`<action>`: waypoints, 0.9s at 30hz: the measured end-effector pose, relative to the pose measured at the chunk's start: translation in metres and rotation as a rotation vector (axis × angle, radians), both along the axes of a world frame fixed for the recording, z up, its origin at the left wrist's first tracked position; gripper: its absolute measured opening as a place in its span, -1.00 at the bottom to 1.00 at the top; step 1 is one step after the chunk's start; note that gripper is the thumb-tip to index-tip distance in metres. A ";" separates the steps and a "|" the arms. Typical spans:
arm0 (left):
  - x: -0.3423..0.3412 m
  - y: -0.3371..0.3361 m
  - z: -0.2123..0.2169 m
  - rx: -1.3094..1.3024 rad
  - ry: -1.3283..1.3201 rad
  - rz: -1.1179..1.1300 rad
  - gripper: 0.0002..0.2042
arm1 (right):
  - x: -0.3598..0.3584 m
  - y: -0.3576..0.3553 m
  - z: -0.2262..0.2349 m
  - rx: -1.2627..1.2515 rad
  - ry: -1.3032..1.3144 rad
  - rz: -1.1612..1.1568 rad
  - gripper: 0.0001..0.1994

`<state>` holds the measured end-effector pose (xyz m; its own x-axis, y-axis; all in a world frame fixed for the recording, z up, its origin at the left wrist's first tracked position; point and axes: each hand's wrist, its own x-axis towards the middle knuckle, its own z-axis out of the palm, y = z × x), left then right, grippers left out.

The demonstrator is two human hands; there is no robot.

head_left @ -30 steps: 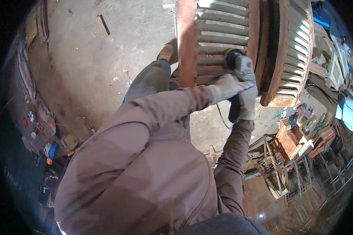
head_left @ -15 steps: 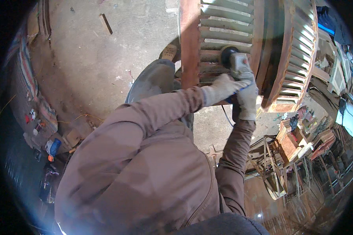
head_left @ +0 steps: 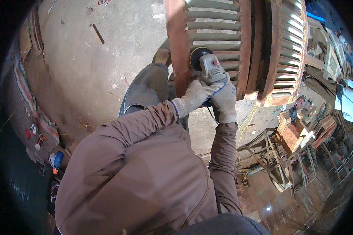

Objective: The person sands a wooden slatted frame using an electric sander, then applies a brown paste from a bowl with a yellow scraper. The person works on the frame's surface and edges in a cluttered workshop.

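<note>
An angle grinder point(head_left: 212, 68) with a grey head, a red button and a round dark disc is in both of my gloved hands. My left hand point(head_left: 195, 94) is closed around the near left side of its body. My right hand point(head_left: 225, 102) wraps round the body just to the right. The disc lies against the left stile of a slatted wooden shutter point(head_left: 214, 24), at the inner edge beside the slats. My fingers and the disc's underside hide part of the tool's body and the contact spot.
A second slatted shutter point(head_left: 290, 51) stands to the right. A yellow cord point(head_left: 248, 117) runs near my right forearm. Wood scraps and frames point(head_left: 292, 137) are piled at right. A small wood offcut point(head_left: 97, 33) lies on the concrete floor point(head_left: 82, 74); a striped cloth point(head_left: 27, 90) is at far left.
The grinder and both hands have moved left, from over the slats to the shutter's left stile. The tool's head now tilts toward the left. The whole view has shifted slightly.
</note>
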<state>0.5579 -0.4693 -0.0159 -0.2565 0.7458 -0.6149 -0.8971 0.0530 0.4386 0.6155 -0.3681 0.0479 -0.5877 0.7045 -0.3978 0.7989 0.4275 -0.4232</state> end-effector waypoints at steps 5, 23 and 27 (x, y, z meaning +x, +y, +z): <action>-0.002 0.075 0.008 -0.076 0.160 -0.378 -0.52 | 0.047 0.066 -0.036 -0.120 0.041 -0.248 -0.48; -0.049 0.005 0.032 -0.176 0.051 -0.048 -0.57 | -0.036 0.025 -0.013 -0.103 -0.051 0.074 -0.20; -0.040 0.061 0.020 -0.185 0.104 -0.293 -0.49 | -0.013 0.067 -0.014 -0.131 0.123 -0.047 -0.42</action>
